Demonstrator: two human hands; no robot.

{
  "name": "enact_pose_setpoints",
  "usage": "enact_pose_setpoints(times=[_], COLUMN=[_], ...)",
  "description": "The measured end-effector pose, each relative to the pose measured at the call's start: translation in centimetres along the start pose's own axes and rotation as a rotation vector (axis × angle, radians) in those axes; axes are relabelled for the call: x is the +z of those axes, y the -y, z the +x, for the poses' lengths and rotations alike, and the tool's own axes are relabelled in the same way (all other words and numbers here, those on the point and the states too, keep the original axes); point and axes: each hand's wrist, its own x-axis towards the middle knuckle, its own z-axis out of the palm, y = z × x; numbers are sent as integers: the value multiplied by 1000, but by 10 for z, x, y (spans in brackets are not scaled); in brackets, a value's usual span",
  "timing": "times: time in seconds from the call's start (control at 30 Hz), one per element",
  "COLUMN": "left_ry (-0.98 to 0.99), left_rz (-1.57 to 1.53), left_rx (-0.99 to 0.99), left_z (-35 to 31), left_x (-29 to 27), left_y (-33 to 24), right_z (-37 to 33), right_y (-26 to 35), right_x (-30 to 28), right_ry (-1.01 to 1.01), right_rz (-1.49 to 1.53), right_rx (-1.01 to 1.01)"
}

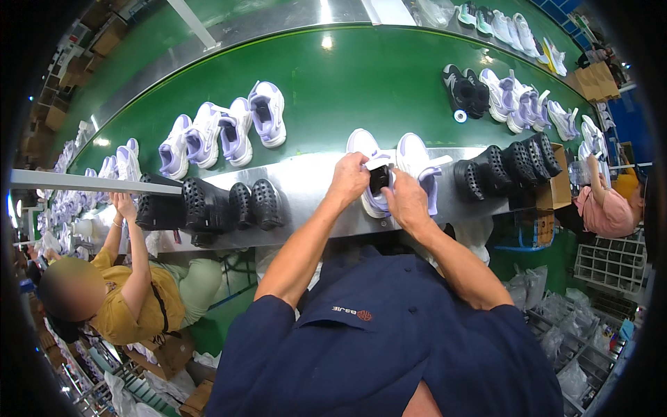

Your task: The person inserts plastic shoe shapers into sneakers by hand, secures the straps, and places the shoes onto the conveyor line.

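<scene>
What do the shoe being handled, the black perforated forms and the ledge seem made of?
White-and-lavender shoe: probably synthetic leather or textile, mostly matte, judging by its smooth-looking toe; exact weave unclear.
Black perforated forms: likely moulded plastic or rubber, lightly glossy, from their regular holes.
Ledge: apparently bare metal, smooth, silver-grey with diffuse reflections.

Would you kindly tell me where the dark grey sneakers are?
The dark grey sneakers are at the head view's upper right, on the green surface, just left of white-and-lavender sneakers.

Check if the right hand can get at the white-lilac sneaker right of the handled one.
Likely yes: the right hand sits beside the neighbouring sneaker, nothing visibly blocking, though it's busy at the handled sneaker.
</scene>
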Motion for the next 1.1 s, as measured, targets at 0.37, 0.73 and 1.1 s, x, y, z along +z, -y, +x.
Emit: enact_pose_setpoints(times=[0.37, 0.73, 1.1], left_ry=[91, -6, -377], left_rz=[213, 512, 251], left_rx=[-279, -467, -115], left_z=[-34, -39, -50], left_x=[16, 36, 28], left_y=[-17, -8, 4], right_z=[19, 15, 59], right_y=[-16, -18, -34], right_x=[17, 40, 8], right_ry=[184, 118, 157], right_rz=[46, 63, 154], right_rx=[167, 348, -419])
